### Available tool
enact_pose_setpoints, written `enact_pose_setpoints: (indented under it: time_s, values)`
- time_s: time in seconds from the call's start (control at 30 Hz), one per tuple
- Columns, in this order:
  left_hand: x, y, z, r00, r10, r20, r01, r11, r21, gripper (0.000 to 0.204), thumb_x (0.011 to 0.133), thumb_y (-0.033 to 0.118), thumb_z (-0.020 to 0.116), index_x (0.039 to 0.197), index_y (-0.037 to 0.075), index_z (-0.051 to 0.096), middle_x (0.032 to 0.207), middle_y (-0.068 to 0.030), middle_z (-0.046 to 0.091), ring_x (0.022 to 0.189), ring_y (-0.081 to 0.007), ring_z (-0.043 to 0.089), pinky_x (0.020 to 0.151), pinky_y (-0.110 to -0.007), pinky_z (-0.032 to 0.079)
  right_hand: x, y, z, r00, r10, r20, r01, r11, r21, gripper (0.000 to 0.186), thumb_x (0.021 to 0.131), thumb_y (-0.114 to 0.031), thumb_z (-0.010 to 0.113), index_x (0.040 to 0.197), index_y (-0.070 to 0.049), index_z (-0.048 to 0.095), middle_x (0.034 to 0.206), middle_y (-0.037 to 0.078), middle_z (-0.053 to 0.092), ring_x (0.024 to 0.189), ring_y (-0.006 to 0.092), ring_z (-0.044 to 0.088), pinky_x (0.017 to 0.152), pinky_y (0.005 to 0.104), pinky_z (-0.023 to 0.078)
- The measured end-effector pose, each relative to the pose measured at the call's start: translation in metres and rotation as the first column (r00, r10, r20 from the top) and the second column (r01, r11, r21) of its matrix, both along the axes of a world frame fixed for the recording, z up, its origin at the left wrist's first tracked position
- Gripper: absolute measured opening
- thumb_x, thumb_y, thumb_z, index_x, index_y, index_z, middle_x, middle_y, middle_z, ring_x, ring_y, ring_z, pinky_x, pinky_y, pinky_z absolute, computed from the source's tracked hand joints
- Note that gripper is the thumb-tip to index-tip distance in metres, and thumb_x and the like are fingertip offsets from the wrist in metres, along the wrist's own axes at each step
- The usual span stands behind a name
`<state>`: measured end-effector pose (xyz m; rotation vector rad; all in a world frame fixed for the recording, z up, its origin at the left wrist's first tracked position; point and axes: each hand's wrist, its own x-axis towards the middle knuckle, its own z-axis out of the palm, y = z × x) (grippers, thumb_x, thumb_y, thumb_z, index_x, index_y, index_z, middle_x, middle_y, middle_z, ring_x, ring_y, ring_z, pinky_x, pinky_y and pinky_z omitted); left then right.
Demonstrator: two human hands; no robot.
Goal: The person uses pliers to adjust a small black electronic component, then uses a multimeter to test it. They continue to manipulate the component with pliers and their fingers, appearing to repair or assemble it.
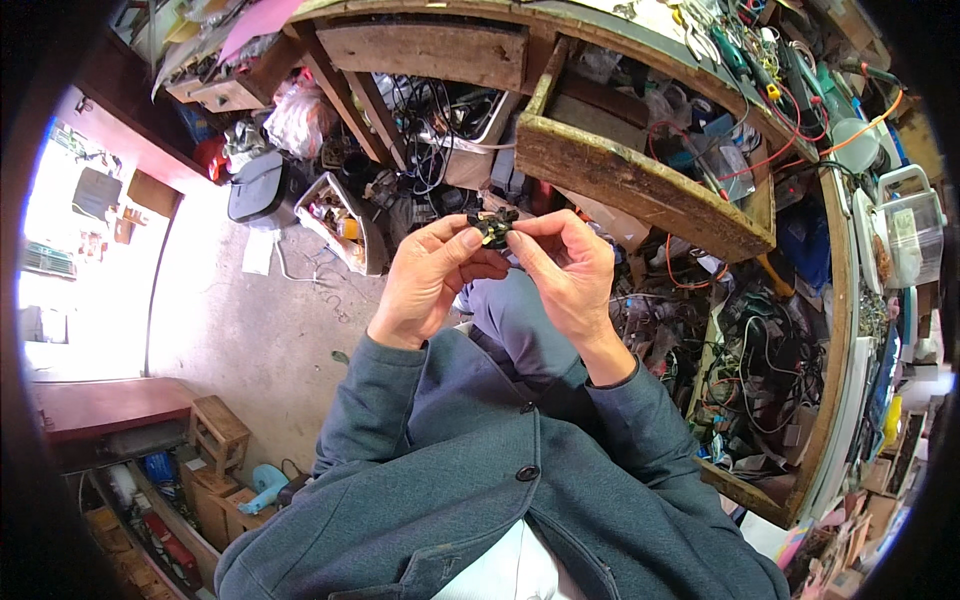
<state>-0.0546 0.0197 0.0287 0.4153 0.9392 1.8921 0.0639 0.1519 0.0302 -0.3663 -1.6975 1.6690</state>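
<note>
Grey jacket [350,510], hands [425,275] pinching black part [489,231], drawer [640,185] holding clear plastic [734,174]

This looks like a cluttered repair workshop. At the far right, a worn wooden table [836,240] carries green-handled tools [729,52] among loose wires, and its open drawer [640,185] holds clear plastic and odds and ends. Tangled black cables [430,125] hang beneath, and more wiring [770,365] is heaped at right. Bare concrete floor [235,310] spreads left, a rough wooden stool [220,432] near left.
</note>
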Motion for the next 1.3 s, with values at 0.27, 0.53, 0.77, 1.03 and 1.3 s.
enact_pose_setpoints:
  time_s: [0.27,0.53,0.77,1.03,1.3]
  values:
    - [0.001,-0.001,-0.008,0.995,-0.015,0.095,0.013,1.0,0.02,0.022,0.101,0.022,0.062,0.106,0.001,0.065,0.099,-0.0129,0.072,0.088,-0.0262,0.072,0.081,-0.041,0.061,0.004,-0.001,0.004,0.998,0.013,0.065,-0.022,0.99,0.14,0.011,0.091,0.0,0.073,0.1,0.002,0.067,0.089,0.001,0.07,0.08,0.0056,0.063,0.07,0.0197,0.051]
    - [0.001,0.003,-0.016,0.978,-0.005,0.208,0.008,1.0,-0.015,0.034,0.102,0.031,0.057,0.112,-0.001,0.065,0.099,-0.0134,0.072,0.088,-0.027,0.071,0.081,-0.04,0.06,0.002,-0.001,0.008,1.0,0.014,0.028,-0.02,0.972,0.233,0.015,0.083,-0.001,0.077,0.096,0.002,0.07,0.084,0.008,0.067,0.07,0.012,0.065,0.062,0.0242,0.051]
    - [-0.001,0.004,-0.011,0.993,-0.034,0.111,0.029,0.999,0.047,0.032,0.101,0.025,0.057,0.119,-0.001,0.064,0.109,-0.0121,0.07,0.092,-0.0249,0.071,0.084,-0.04,0.059,0.004,0.002,0.021,0.996,-0.018,0.084,-0.024,0.885,0.465,0.021,0.083,0.004,0.071,0.103,-0.003,0.072,0.086,0.008,0.067,0.069,0.0133,0.063,0.06,0.0242,0.05]
    - [0.003,0.003,0.0,0.983,0.043,-0.177,-0.043,0.999,0.004,0.043,0.097,0.013,0.064,0.135,-0.004,0.054,0.12,-0.013,0.067,0.101,-0.022,0.068,0.09,-0.039,0.058,0.005,0.008,0.003,1.0,-0.013,0.0,0.012,0.908,0.418,0.024,0.085,0.006,0.07,0.107,-0.002,0.069,0.088,0.007,0.068,0.072,0.012,0.065,0.063,0.0248,0.051]
    - [0.014,-0.001,0.018,0.875,0.093,-0.474,-0.145,0.987,-0.073,0.053,0.092,-0.003,0.069,0.141,-0.001,0.051,0.124,-0.0086,0.064,0.114,-0.0152,0.062,0.1,-0.03,0.051,0.007,0.003,-0.006,0.999,0.032,0.021,-0.032,0.999,0.008,0.016,0.092,-0.001,0.069,0.108,0.003,0.065,0.094,0.008,0.071,0.083,0.0115,0.07,0.074,0.0247,0.056]
